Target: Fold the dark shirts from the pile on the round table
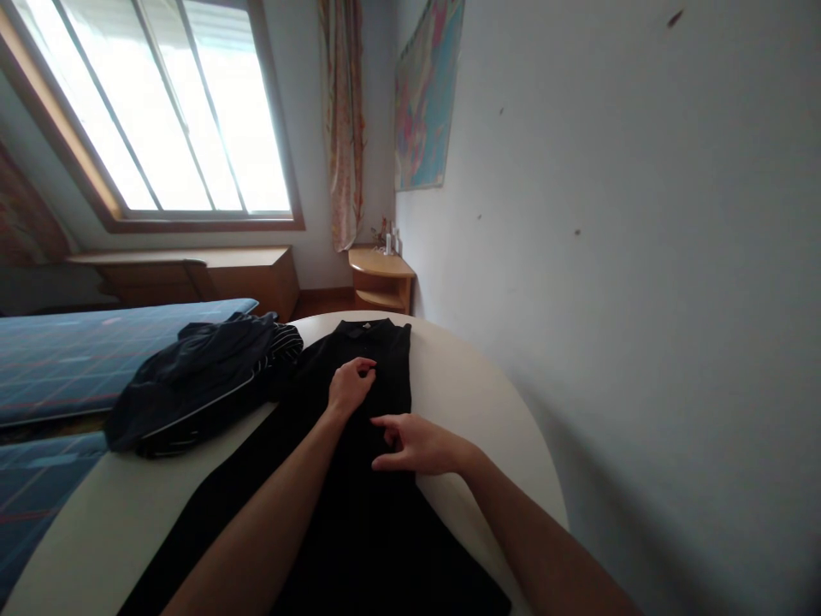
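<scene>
A black garment (378, 513) with a collar at its far end lies spread on the round white table (478, 376). Over its upper part is my left hand (351, 385), its fingers curled and the thumb near the fingertips; whether cloth is between them is too small to tell. My right hand (414, 443) is nearer to me and to the right, over the garment's right side, with thumb and index finger apart and nothing between them. The left part of the garment stretches toward me beneath my left forearm.
A dark bundle of clothes (198, 376) with white piping lies on the table's left edge, beside a blue checked bed (96, 351). A white wall (616, 282) stands close on the right. Behind are a corner shelf (381, 263) and a wooden desk (250, 265).
</scene>
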`<state>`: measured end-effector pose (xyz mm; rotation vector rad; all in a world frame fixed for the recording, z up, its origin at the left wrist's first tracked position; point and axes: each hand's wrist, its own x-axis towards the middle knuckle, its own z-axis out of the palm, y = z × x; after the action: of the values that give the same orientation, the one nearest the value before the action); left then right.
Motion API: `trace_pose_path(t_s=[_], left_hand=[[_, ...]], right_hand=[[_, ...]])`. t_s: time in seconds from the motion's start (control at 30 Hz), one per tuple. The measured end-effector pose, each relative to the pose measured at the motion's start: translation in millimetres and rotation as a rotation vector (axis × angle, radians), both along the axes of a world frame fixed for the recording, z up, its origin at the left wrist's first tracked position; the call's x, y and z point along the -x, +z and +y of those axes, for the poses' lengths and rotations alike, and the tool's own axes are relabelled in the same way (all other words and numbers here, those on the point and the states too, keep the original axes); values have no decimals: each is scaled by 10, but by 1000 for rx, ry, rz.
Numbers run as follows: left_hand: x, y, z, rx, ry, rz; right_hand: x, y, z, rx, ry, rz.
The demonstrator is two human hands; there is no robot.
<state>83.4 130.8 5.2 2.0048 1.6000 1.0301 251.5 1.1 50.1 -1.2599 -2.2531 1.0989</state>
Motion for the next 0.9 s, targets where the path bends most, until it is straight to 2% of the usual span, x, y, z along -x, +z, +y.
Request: trace_pose_path(t_s=[0.13, 0.33, 0.5, 0.7, 0.77, 0.9], left_hand=[[87, -15, 11, 37, 50, 45], [114, -22, 31, 60, -10, 143], [241, 63, 7, 29, -182, 223], [560, 109, -253, -80, -538, 408], [635, 74, -366, -44, -563, 481], [707, -32, -504, -68, -518, 513]], right_hand=[[52, 21, -47, 1, 83, -44], [107, 72, -83, -15, 98, -186], [99, 92, -84, 5, 89, -200], [94, 92, -100, -33, 107, -235], [97, 116, -126, -56, 124, -269], [117, 246, -236, -14, 218, -365]])
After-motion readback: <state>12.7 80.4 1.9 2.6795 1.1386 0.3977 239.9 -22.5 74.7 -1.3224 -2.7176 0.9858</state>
